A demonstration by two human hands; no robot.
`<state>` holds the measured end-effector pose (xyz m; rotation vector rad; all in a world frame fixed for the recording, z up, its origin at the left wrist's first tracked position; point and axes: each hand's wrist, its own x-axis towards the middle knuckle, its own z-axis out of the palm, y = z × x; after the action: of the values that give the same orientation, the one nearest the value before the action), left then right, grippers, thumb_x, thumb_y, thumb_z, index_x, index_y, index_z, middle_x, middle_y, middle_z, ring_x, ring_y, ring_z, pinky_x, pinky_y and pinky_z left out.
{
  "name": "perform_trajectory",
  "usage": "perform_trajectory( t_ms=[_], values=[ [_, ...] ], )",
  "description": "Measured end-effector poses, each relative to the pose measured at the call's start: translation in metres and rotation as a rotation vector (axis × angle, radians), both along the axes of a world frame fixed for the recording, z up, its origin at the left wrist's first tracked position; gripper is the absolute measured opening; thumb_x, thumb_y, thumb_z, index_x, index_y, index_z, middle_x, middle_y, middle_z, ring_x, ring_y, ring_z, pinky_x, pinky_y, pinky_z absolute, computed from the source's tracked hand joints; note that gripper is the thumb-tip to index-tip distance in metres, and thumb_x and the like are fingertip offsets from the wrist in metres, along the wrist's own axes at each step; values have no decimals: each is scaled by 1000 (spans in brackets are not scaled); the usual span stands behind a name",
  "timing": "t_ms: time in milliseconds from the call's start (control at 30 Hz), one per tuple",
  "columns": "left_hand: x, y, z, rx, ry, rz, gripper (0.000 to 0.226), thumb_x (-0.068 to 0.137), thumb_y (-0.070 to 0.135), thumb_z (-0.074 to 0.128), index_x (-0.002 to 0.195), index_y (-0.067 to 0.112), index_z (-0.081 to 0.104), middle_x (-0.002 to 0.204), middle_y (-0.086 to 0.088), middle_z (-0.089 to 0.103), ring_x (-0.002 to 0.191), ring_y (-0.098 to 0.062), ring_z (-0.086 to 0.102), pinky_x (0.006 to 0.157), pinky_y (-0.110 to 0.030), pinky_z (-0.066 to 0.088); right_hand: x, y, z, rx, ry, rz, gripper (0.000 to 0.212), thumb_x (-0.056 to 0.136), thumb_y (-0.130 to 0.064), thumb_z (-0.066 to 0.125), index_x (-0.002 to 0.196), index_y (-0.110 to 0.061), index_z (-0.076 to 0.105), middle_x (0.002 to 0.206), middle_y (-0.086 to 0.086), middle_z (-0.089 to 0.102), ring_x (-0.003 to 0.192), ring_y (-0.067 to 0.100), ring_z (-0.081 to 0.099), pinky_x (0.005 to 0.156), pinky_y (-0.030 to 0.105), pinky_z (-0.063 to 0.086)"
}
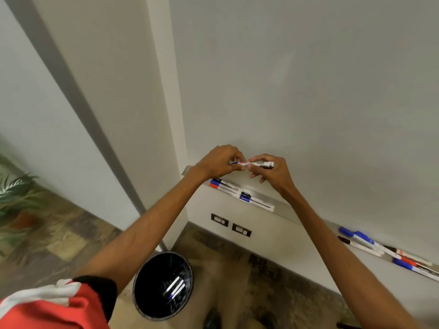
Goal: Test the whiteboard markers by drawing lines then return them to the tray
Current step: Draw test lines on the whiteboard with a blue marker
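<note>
Whiteboard point(308, 79) behind; left fingers point(234, 155) pinch marker point(261, 164) at blue end, right fingers point(256, 159) clamp barrel; label unreadable.

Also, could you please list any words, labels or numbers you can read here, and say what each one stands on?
No text here can be read as it stands.
On the held marker: dark print along the barrel, too blurred to read.
On the markers in the tray: labels too small to read.
On the wall sockets: no legible marking.
</note>
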<state>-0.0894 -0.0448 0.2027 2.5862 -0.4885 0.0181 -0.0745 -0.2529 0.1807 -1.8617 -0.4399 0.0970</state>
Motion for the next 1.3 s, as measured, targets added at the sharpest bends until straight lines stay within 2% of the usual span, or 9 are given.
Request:
perform_trajectory(
  t_ms=[133,233,367,533,667,767,933,1167,1300],
  values=[
    [-30,28,-44,26,108,110,25,90,35,70,105,15,73,100,0,67,89,-15,58,69,-16,38,-12,25,-50,-200,-71,67,21,80,-26,82,99,-18,78,84,-5,76,71,9,72,66,25,57],
    [-59,46,-78,-18,204,201,25,87,35,73,100,14,73,98,-2,67,86,-17,58,76,-27,46,-25,48,-80,-438,-88,187,22,83,-31,78,104,-28,77,91,-14,73,77,2,66,73,27,54],
    [-100,74,-126,-21,328,315,23,87,35,72,100,15,73,96,1,66,86,-14,57,73,-25,39,-47,83,-114,-596,-65,409,22,92,-23,66,111,-21,75,105,-2,75,91,15,67,85,37,56],
    [-149,104,-163,-62,416,468,15,84,34,75,92,24,70,91,8,64,85,-14,59,73,-29,41,-76,132,-139,-739,-66,547,23,94,-22,63,115,-21,73,108,3,74,91,23,67,82,32,53],
    [-182,125,-182,-70,454,586,15,84,39,73,94,27,70,93,7,69,88,-17,64,73,-30,44,-92,161,-157,-762,-78,652,22,92,-19,62,112,-23,72,104,1,74,89,22,68,81,34,54],
    [-201,135,-195,22,470,636,23,89,46,66,100,26,66,96,2,70,94,-23,65,79,-34,43,-102,181,-167,-788,-102,730,23,94,-19,59,113,-24,70,107,1,73,95,24,66,78,29,47],
    [-229,152,-216,114,581,702,65,80,67,61,131,28,54,123,1,67,114,-24,61,100,-48,41,-114,202,-181,-801,-70,849,46,94,-12,59,139,-22,55,128,8,66,114,27,63,96,42,52],
    [-232,145,-218,65,646,655,50,88,60,55,127,29,57,124,2,66,112,-23,63,96,-47,47,-112,196,-193,-799,-32,811,42,94,-11,60,135,-22,59,129,3,67,116,22,63,101,42,51],
    [-219,135,-212,67,607,625,47,93,54,54,129,26,58,127,2,66,115,-21,62,96,-41,48,-102,183,-193,-754,38,735,39,95,-9,60,133,-17,60,127,3,67,117,18,63,105,34,48]
  ],
)
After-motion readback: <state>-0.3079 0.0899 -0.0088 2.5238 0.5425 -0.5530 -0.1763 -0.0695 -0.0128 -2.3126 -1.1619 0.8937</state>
